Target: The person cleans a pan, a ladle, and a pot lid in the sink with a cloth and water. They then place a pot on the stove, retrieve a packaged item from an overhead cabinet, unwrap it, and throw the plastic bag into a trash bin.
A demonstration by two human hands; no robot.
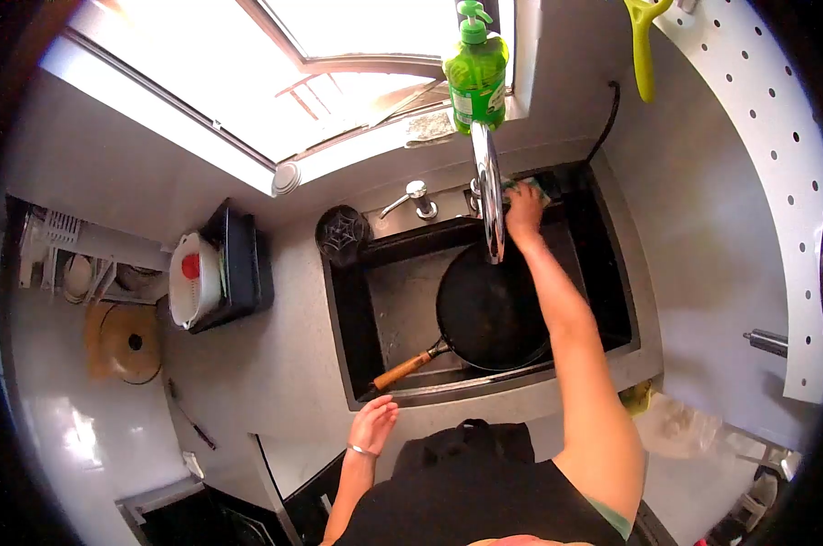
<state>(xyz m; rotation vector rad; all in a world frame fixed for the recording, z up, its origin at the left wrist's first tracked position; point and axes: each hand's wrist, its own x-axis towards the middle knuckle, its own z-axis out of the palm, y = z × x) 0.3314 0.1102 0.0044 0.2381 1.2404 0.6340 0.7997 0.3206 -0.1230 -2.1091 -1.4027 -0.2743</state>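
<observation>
A black frying pan (pixel 490 308) with a wooden handle (pixel 402 370) rests in the dark sink (pixel 402 305), its handle pointing toward the front left. My left hand (pixel 373 428) is just in front of the handle's end, apart from it, fingers stretched out and holding nothing. At the back of the sink, right of the chrome faucet (pixel 487 187), my right hand (pixel 523 211) has its fingers closed on a greenish sponge or cloth (pixel 541 187). Its exact kind is hard to make out, as the hand partly covers it.
A green soap bottle (pixel 477 84) stands behind the faucet by the open window. Left of it are a soap dispenser (pixel 420 200) and a black sink strainer (pixel 342 234). A white basket (pixel 195 280) and a lidded pot (pixel 131 342) stand on the left counter.
</observation>
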